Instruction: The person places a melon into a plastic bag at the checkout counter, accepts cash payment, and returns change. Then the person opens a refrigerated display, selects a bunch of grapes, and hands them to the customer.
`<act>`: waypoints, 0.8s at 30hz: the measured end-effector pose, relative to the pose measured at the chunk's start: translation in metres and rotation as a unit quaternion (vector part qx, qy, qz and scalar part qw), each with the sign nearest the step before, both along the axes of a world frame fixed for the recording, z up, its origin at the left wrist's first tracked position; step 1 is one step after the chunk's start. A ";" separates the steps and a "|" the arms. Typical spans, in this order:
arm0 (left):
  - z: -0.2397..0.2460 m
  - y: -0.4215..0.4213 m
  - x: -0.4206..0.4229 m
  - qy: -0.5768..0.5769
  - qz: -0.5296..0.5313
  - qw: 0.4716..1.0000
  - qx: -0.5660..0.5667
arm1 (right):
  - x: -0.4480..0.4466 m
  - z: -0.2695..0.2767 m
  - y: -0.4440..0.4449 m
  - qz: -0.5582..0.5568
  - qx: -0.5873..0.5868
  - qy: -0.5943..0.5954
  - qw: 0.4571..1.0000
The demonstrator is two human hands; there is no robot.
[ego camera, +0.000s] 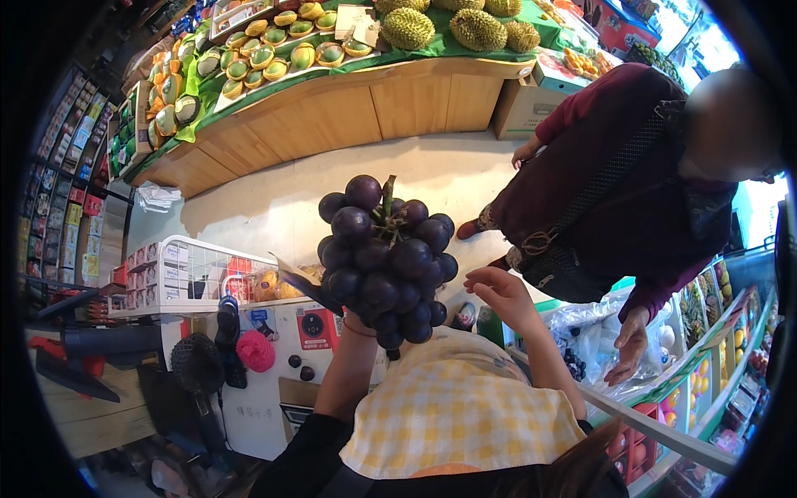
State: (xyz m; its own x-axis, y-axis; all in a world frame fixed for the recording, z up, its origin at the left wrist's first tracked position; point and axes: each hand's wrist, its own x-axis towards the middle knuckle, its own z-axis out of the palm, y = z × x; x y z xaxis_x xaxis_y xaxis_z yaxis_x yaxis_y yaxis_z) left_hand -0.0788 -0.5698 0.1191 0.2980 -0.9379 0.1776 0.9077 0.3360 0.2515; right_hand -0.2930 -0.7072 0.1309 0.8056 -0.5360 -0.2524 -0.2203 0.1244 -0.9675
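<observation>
A large bunch of dark purple grapes (386, 267) is held up in front of me, its green stem (388, 199) at the top. Behind the fruit my left hand is hidden; only the left forearm (348, 373), with a thin red cord at the wrist, comes up to it. A dark, pointed flat thing (306, 287) juts out at the bunch's left side, and I cannot tell what it is. To the right of the grapes is my right hand (503, 297), fingers apart, holding nothing and not touching the bunch.
At left, a white counter (261, 411) carries two loose grapes, a pink net ball (255, 350) and a white wire basket (205, 274). Another person (598, 168) stands close on my right beside a fruit display (691, 386). Mangoes (274, 53) and durians (478, 30) fill the far stand.
</observation>
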 end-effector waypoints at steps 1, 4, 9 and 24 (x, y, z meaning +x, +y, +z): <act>0.000 0.000 -0.001 0.001 -0.001 1.000 -0.002 | 0.000 0.002 0.000 0.001 0.006 -0.004 1.000; 0.000 -0.001 -0.002 0.004 -0.004 1.000 -0.008 | 0.000 0.007 0.003 0.004 0.012 0.024 1.000; 0.000 -0.003 -0.004 0.008 -0.010 1.000 -0.014 | 0.001 0.008 0.005 0.004 0.009 0.023 1.000; 0.003 -0.001 -0.010 0.028 -0.020 0.999 -0.023 | 0.008 0.008 0.011 -0.014 -0.023 0.001 1.000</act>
